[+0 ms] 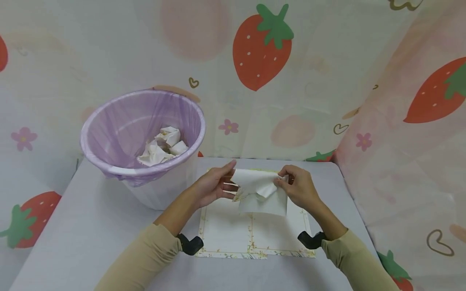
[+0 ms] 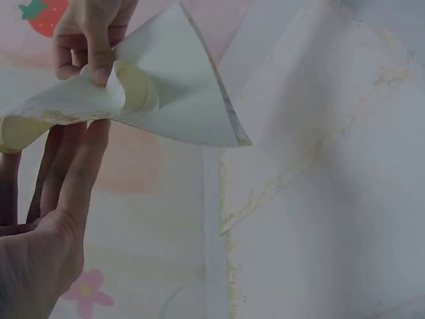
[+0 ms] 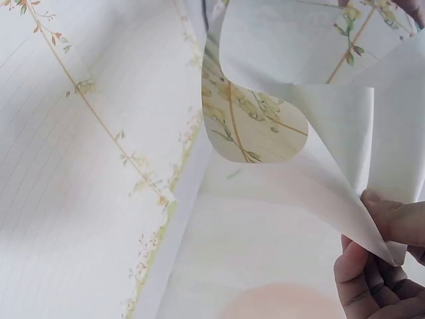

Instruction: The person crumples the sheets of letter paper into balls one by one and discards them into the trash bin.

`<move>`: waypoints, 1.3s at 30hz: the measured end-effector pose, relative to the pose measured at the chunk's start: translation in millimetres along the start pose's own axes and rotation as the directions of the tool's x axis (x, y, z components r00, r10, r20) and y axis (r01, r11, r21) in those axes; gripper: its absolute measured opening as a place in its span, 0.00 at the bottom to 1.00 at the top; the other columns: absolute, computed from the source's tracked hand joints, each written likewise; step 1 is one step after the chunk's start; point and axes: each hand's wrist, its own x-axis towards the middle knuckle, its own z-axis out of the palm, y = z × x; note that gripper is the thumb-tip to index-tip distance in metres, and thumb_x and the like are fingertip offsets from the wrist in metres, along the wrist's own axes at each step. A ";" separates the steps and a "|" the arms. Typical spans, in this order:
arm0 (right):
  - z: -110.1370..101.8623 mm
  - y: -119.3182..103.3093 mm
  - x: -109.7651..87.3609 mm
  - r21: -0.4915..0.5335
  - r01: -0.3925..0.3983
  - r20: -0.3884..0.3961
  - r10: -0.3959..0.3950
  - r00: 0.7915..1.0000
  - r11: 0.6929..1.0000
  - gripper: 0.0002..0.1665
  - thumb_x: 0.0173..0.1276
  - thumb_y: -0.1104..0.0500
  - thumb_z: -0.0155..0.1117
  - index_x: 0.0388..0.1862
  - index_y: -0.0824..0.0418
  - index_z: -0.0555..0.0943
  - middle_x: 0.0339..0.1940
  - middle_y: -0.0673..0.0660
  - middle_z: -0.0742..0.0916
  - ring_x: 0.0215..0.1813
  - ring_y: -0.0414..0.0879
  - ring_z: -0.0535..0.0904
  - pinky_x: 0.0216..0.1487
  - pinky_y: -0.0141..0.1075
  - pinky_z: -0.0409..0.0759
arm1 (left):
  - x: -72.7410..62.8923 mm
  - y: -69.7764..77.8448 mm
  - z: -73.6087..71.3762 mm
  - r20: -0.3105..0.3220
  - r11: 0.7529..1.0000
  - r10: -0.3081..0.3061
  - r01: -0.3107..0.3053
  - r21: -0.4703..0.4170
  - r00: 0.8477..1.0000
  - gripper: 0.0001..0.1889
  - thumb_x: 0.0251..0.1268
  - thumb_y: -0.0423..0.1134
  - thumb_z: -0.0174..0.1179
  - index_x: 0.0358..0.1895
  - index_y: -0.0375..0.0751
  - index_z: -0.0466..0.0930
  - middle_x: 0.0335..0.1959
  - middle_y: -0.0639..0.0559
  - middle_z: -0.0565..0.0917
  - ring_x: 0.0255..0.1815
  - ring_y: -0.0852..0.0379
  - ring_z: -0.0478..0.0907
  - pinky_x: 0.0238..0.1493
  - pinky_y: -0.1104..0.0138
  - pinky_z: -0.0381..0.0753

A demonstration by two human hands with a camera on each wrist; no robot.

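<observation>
Pinching one end of a curled sheet between the thumb and bent fingers of the right hand; supporting the other end on the mostly straight, parted fingers of the left hand. Holding it above overlapping bordered sheets on the white table beneath the grip, near a lilac-lined bin with crumpled paper to the grip's left.

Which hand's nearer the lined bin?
Left. In the head view, the left hand is just right of the bin, at the left edge of the raised paper; the right hand is farther right, pinching the paper's other end.
</observation>
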 end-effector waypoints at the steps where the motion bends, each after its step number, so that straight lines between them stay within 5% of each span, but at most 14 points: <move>1: 1.0 -0.3 -0.2 -0.008 0.014 -0.010 -0.014 1.000 1.000 0.08 0.60 0.69 0.74 0.31 0.63 0.81 0.23 0.54 0.80 0.24 0.45 0.71 0.22 0.32 0.70 | 0.0 -1.1 1.0 0.002 0.999 -0.008 0.008 0.038 1.000 0.17 0.76 0.49 0.54 0.41 0.39 0.85 0.38 0.48 0.85 0.37 0.52 0.84 0.41 0.58 0.86; 7: 9.8 -4.8 0.4 -0.042 0.071 -0.036 -0.073 0.997 0.997 0.06 0.59 0.69 0.74 0.30 0.64 0.83 0.27 0.55 0.83 0.26 0.44 0.73 0.23 0.32 0.72 | 4.0 -14.8 12.5 -0.055 0.970 0.037 -0.023 0.241 0.998 0.18 0.64 0.32 0.67 0.58 0.35 0.82 0.56 0.45 0.84 0.45 0.55 0.84 0.42 0.64 0.85; 13: 13.8 -7.4 2.0 -0.041 0.025 -0.074 -0.028 0.997 0.999 0.04 0.59 0.68 0.74 0.31 0.65 0.85 0.30 0.57 0.86 0.28 0.45 0.76 0.26 0.33 0.76 | 4.9 -22.8 21.7 -0.122 0.929 0.150 -0.098 0.357 0.981 0.26 0.58 0.27 0.70 0.62 0.39 0.80 0.51 0.42 0.86 0.46 0.51 0.84 0.42 0.64 0.85; 24: 12.1 -17.7 5.8 0.142 -0.085 -0.047 0.093 0.995 0.986 0.02 0.60 0.68 0.73 0.32 0.66 0.86 0.31 0.60 0.86 0.28 0.47 0.80 0.28 0.33 0.82 | 5.0 -26.4 19.9 -0.187 0.858 0.279 -0.157 0.489 0.942 0.12 0.53 0.28 0.73 0.43 0.34 0.87 0.41 0.46 0.86 0.36 0.53 0.84 0.36 0.62 0.85; 32: 12.2 -27.3 9.0 0.362 -0.217 0.072 0.205 0.976 0.907 0.08 0.61 0.67 0.71 0.38 0.72 0.84 0.40 0.66 0.84 0.32 0.48 0.84 0.32 0.36 0.85 | 6.2 -30.8 18.1 -0.210 0.857 0.307 -0.174 0.484 0.928 0.08 0.54 0.25 0.71 0.37 0.32 0.82 0.36 0.42 0.88 0.34 0.55 0.84 0.34 0.65 0.83; 39: 8.7 -37.8 11.9 0.502 -0.297 0.244 0.197 0.950 0.812 0.21 0.63 0.63 0.73 0.53 0.71 0.83 0.57 0.64 0.83 0.39 0.50 0.88 0.41 0.44 0.86 | 7.8 -34.1 12.3 -0.210 0.880 0.288 -0.171 0.444 0.934 0.11 0.57 0.26 0.70 0.37 0.32 0.76 0.32 0.39 0.88 0.25 0.58 0.81 0.26 0.67 0.78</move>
